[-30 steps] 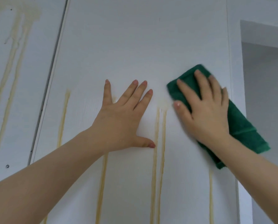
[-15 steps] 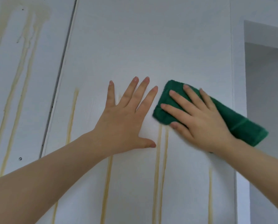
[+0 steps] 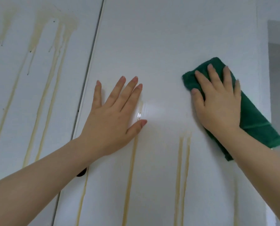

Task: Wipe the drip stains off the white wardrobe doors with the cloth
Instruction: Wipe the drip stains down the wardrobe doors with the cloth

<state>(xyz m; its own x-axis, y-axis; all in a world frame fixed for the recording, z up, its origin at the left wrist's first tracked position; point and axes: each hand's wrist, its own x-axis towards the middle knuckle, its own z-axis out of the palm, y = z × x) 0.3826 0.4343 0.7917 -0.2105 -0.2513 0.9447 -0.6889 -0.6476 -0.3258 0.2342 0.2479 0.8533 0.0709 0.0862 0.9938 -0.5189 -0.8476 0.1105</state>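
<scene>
My right hand [image 3: 217,101] presses a folded dark green cloth [image 3: 253,121] flat against the right white wardrobe door [image 3: 168,46], near that door's right edge. My left hand [image 3: 113,115] lies flat on the same door with fingers spread, holding nothing. Yellowish drip stains [image 3: 183,168] run down the door below and between my hands, and a wet smear [image 3: 140,111] shines by my left thumb. The left door [image 3: 22,95] carries several long yellow drips [image 3: 51,70] from a blotch at its top.
A dark vertical gap [image 3: 93,54] separates the two doors. A small dark handle or knob [image 3: 82,173] peeks out behind my left forearm. To the right of the wardrobe a grey wall recess [image 3: 279,70] shows.
My right hand swept the cloth left toward my left hand, then back right and upward. The tops of the twin drips look wiped away. The camera view shifted right and down.
</scene>
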